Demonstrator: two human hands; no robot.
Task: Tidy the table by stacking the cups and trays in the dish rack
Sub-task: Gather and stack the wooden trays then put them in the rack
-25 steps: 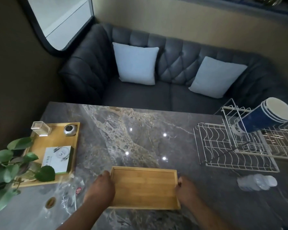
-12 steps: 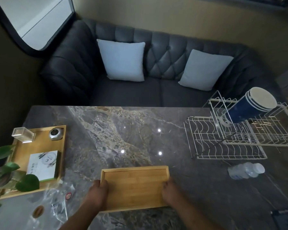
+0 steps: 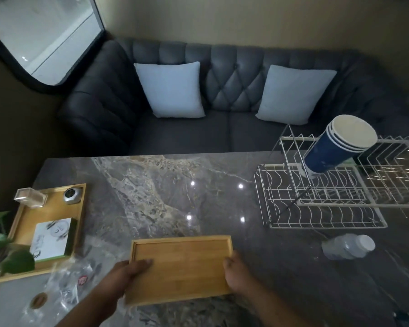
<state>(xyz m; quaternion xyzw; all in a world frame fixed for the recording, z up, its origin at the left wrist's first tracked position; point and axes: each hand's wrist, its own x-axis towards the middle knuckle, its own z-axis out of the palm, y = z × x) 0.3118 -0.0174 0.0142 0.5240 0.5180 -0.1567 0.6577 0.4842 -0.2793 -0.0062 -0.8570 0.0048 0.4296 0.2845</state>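
Note:
An empty bamboo tray (image 3: pixel 182 267) is at the near edge of the marble table (image 3: pixel 165 190). My left hand (image 3: pixel 128 274) grips its left side with the thumb over the rim. My right hand (image 3: pixel 237 271) grips its right side. The white wire dish rack (image 3: pixel 321 208) stands at the right of the table. A stack of blue paper cups (image 3: pixel 335 147) sits upside down and tilted on the rack's upright prongs. A second bamboo tray (image 3: pixel 50 218) lies at the left with small items on it.
A clear plastic bottle (image 3: pixel 347 246) lies on its side in front of the rack. Crumpled clear wrapping (image 3: pixel 66 286) and a plant's leaves (image 3: pixel 7 256) are at the near left. A dark sofa (image 3: pixel 222 102) with two pale cushions runs behind the table.
The view has shifted, so the rack and cups sit larger at the right. My hands have slid a little along the tray's sides; the tray now sits slightly tilted.

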